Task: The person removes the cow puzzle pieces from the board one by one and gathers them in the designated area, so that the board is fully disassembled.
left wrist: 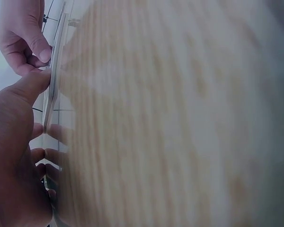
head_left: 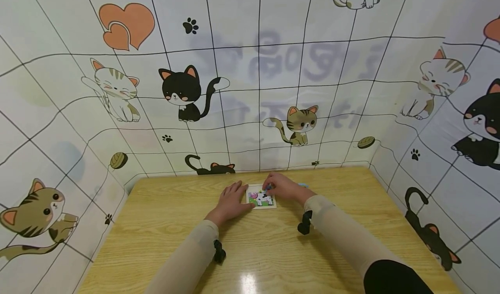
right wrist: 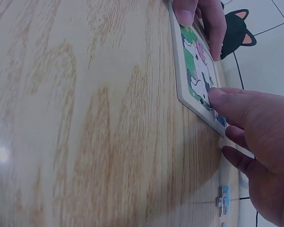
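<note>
The framed puzzle (right wrist: 179, 68) lies flat near the far edge of the tabletop (head_left: 164, 216), roughly midway between its sides, with a narrow strip of wood beyond it and wide stretches of wood to the left, right and near side. Cat-patterned sheeting (head_left: 242, 129) rises just behind that far edge; pale, blurred lettering (head_left: 320, 61) shows on it but cannot be read. The puzzle's near rim runs roughly parallel to the tabletop's far edge, and its printed cow (head_left: 265, 199) stands upright to the person, body lying left to right, pink muzzle to the left. The left hand (head_left: 232, 202) rests at the puzzle's left edge, fingers extended, thumb on the near corner. The right hand (head_left: 283, 186) pinches a small puzzle piece (head_left: 270, 186) over the far right part. A loose blue piece (right wrist: 225, 199) lies on the tabletop to the right.
</note>
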